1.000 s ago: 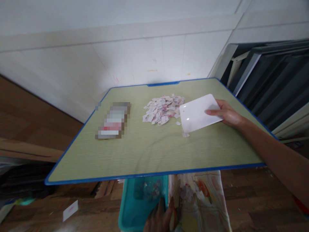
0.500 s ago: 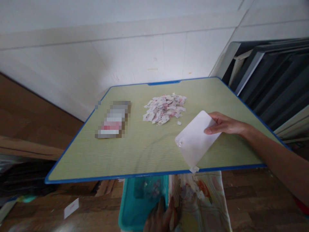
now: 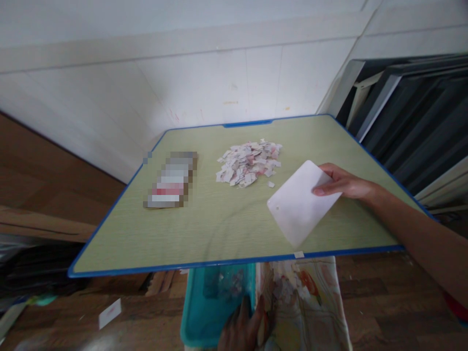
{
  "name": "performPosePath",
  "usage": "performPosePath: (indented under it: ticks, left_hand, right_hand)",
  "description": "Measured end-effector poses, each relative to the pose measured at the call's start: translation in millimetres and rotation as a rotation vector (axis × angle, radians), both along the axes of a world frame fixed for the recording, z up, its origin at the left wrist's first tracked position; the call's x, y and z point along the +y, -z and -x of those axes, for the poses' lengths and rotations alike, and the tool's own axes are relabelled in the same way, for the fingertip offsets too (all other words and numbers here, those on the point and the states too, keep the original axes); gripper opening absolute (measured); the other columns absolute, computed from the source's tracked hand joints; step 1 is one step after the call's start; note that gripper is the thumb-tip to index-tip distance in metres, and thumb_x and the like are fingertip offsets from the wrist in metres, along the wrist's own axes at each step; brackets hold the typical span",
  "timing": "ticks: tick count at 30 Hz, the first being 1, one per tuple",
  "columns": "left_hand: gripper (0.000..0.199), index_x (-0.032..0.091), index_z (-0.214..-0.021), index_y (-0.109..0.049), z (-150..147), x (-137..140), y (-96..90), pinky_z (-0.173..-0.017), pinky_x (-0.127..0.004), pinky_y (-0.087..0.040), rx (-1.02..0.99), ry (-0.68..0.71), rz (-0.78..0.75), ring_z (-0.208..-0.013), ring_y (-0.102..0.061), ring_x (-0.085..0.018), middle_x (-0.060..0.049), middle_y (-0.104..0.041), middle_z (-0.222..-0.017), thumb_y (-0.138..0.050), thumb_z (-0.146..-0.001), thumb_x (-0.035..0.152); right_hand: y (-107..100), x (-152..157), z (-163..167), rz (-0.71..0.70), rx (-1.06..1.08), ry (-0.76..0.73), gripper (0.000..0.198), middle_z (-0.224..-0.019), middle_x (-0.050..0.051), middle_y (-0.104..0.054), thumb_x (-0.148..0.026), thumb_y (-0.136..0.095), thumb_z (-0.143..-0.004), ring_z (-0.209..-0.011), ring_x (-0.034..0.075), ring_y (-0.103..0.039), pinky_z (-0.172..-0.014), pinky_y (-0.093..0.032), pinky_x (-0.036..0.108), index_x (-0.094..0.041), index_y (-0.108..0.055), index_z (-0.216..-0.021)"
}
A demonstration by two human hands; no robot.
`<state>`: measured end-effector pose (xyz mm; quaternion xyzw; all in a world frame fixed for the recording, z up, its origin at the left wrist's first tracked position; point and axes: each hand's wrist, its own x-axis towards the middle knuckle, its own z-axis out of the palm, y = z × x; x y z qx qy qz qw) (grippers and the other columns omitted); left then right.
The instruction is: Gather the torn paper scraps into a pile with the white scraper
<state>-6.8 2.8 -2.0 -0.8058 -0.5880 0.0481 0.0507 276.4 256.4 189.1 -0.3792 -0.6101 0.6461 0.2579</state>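
My right hand (image 3: pixel 343 183) grips a white card (image 3: pixel 303 202) between thumb and fingers. The card has rounded corners and a small hole near one corner, and is held tilted over the right part of the green tabletop (image 3: pixel 164 239). One paper scrap (image 3: pixel 299 254) rests on the table's blue front edge, just below the card's lower corner. Below the table, my left hand (image 3: pixel 239 326) is closed round the right rim of a teal plastic tray (image 3: pixel 199 326), its lower part cut off by the frame. Small pieces (image 3: pixel 234 282) lie inside the tray.
A pile of paper scraps (image 3: pixel 248 163) sits mid-table, with a pixelated flat item (image 3: pixel 170 180) to its left. More scraps (image 3: pixel 287 287) lie on a patterned cloth (image 3: pixel 314 317) beside the tray. Dark panels (image 3: pixel 417 112) lean at right; a paper piece (image 3: pixel 109 313) is on the floor.
The card in my right hand has shifted slightly up and right. Scraps at its lower corner have come off, and one stays on the table edge. My left hand is almost unmoved.
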Motion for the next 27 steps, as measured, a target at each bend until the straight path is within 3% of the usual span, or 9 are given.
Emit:
performPosePath:
  ticks: [7,17,22,27]
  left_hand:
    - [0.066,0.038,-0.115,-0.044,2.8,-1.6,4.9,-0.054,-0.021,-0.050,-0.012,0.048,-0.095,-0.066,-0.060,-0.014,-0.002,-0.064,-0.099,-0.056,-0.060,0.004]
    - [0.068,0.040,-0.117,-0.040,-1.9,-0.6,-1.6,-0.058,-0.022,-0.050,-0.018,-0.004,-0.002,-0.068,-0.059,-0.014,-0.001,-0.062,-0.103,-0.059,-0.062,0.005]
    - [0.068,0.041,-0.118,-0.039,-2.8,0.4,-6.1,-0.060,-0.022,-0.050,-0.011,-0.008,0.009,-0.069,-0.059,-0.014,0.000,-0.062,-0.104,-0.058,-0.063,0.005]
    - [0.066,0.042,-0.117,-0.040,-2.9,0.4,-4.3,-0.060,-0.022,-0.050,-0.020,-0.022,0.052,-0.070,-0.060,-0.014,-0.002,-0.061,-0.105,-0.057,-0.064,0.005]
  right_hand:
    - [-1.5,-0.9,-1.7,0.067,-0.057,-0.074,0.036,-0.077,0.000,-0.067,-0.020,-0.069,-0.060,-0.062,0.012,-0.062,-0.052,-0.048,0.018,-0.016,-0.064,-0.095]
    - [7.5,13.3,6.4,-0.156,0.152,0.478,0.026,-0.077,-0.001,-0.065,-0.023,-0.068,-0.061,-0.058,0.012,-0.058,-0.054,-0.046,0.023,-0.019,-0.063,-0.086]
    - [10.2,16.7,9.9,-0.208,0.162,0.542,0.029,-0.086,0.000,-0.065,-0.025,-0.069,-0.061,-0.067,0.014,-0.060,-0.064,-0.048,0.028,-0.021,-0.063,-0.088]
    - [10.3,17.2,6.7,-0.204,0.122,0.536,0.031,-0.085,0.001,-0.066,-0.029,-0.070,-0.059,-0.064,0.014,-0.060,-0.061,-0.049,0.029,-0.022,-0.062,-0.088]
